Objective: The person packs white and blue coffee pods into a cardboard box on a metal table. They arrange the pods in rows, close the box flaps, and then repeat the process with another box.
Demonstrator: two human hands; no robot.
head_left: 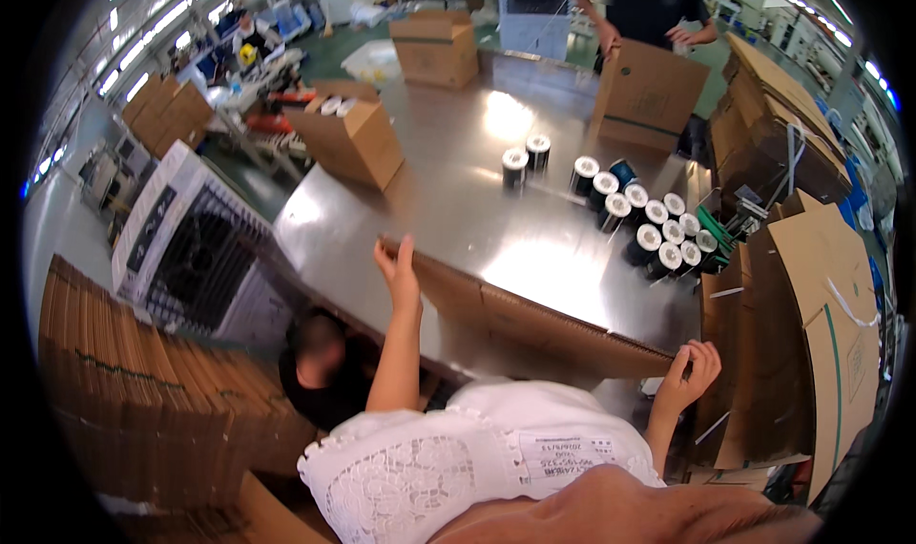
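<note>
A folded-flat cardboard carton point(534, 324) stands on its long edge at the near side of the metal table point(448, 200), slanting down to the right. My left hand point(401, 275) grips its far left corner, thumb and fingers on either side of the board. At the opposite end my right hand point(689, 377) has its fingers curled by the carton's right corner; the contact there is partly hidden. Beyond the carton, several dark spools point(616, 210) with white tops stand grouped on the table's right half.
Opened cartons stand at the table's left point(353, 143) and far edge point(434, 52). Across the table, a co-worker point(649, 10) handles another carton point(649, 95). Flattened cardboard is stacked at left point(162, 391) and right point(821, 324). A person point(324, 363) is low beside my left arm.
</note>
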